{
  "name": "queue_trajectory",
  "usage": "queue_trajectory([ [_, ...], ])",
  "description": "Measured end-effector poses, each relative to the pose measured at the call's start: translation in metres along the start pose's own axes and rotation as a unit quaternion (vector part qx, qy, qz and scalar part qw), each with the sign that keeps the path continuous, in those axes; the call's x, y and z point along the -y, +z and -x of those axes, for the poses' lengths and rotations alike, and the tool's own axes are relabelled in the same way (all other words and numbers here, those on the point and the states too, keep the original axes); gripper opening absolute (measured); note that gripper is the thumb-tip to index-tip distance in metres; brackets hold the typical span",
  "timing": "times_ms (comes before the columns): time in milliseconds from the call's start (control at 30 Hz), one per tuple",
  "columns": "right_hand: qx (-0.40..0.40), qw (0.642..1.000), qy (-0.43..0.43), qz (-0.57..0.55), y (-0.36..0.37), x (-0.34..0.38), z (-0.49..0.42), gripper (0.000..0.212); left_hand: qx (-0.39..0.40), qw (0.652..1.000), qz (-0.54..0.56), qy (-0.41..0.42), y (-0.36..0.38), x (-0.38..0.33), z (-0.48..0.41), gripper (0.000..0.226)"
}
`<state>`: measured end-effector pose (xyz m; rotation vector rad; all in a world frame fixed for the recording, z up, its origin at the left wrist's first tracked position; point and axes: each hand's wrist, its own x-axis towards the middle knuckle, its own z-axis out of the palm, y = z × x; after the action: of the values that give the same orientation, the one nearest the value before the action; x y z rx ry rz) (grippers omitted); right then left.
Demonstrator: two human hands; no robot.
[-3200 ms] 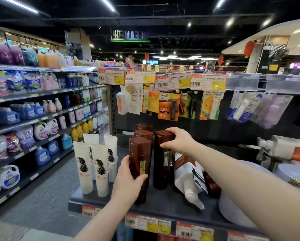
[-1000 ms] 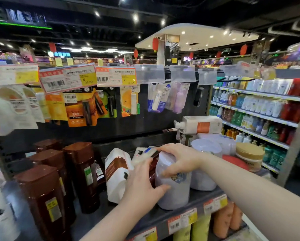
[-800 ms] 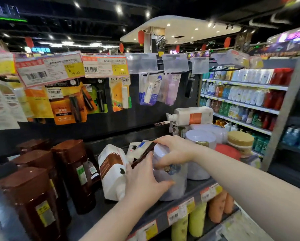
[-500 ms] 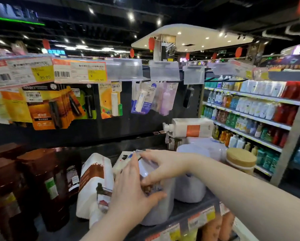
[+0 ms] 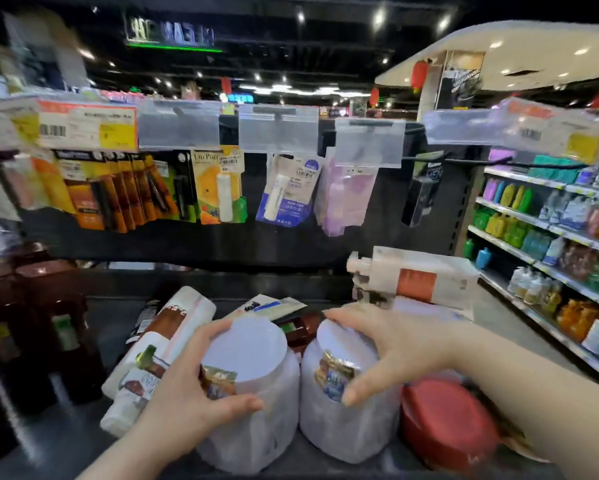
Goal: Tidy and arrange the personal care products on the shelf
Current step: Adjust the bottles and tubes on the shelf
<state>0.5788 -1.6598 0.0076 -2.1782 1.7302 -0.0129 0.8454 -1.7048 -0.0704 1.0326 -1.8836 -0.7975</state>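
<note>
Gripping one white tub apiece, both hands sit low in the view, around six o'clock. The left hand [image 5: 187, 389] curls over the lid of the left tub [image 5: 256, 362], fingers on its far rim and thumb across the front by the label. The right hand [image 5: 395, 348] clamps the right tub [image 5: 346, 427] from above, thumb pressed on its label. Both tubs stand upright on the dark shelf [image 5: 114, 310], touching or very nearly so. At three o'clock of the right tub, just beside it, sits a red-lidded jar [image 5: 447, 417]. At nine o'clock of the left tub, white pump bottles [image 5: 159, 341] lie on their sides, and further out that way stand brown bottles [image 5: 59, 334]. Towards one o'clock a white bottle with an orange label [image 5: 416, 282] lies flat atop other stock. Carded lip balms [image 5: 222, 188] hang at twelve o'clock.
</note>
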Motion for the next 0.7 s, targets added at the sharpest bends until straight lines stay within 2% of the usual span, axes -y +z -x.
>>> queue_trajectory([
  [100, -0.072, 0.996, -0.037, 0.043, 0.014, -0.003, -0.005, 0.109, -0.008, 1.0, -0.005, -0.004, 0.002, -0.001, 0.002, 0.085],
  [167, -0.09, 0.994, -0.057, 0.022, 0.015, -0.005, -0.005, 0.106, -0.013, 1.0, -0.011, -0.003, 0.002, 0.0, 0.003, 0.083],
  [333, -0.073, 0.994, -0.081, -0.016, 0.008, -0.01, -0.004, 0.102, 0.002, 1.0, -0.002, -0.005, 0.002, 0.003, -0.001, 0.085],
  [467, 0.007, 0.998, -0.058, 0.0, -0.007, -0.006, -0.006, 0.101, 0.027, 1.0, -0.01, 0.003, -0.006, 0.002, 0.002, 0.08],
  [567, 0.034, 0.998, -0.03, -0.048, -0.025, 0.0, -0.016, 0.065, 0.028, 0.999, 0.008, -0.022, -0.003, 0.004, -0.017, 0.055],
  [600, 0.021, 0.997, -0.024, -0.074, -0.03, 0.003, -0.023, 0.052, 0.058, 0.998, 0.028, -0.027, -0.007, 0.013, -0.019, 0.045],
  [667, -0.022, 0.996, -0.01, -0.088, -0.037, 0.006, -0.041, 0.038, 0.1, 0.989, 0.033, -0.104, -0.012, 0.017, -0.041, 0.022],
  [700, -0.039, 0.997, -0.003, -0.071, -0.04, 0.006, -0.054, 0.035, 0.089, 0.99, 0.001, -0.113, -0.017, 0.013, -0.056, 0.016],
])
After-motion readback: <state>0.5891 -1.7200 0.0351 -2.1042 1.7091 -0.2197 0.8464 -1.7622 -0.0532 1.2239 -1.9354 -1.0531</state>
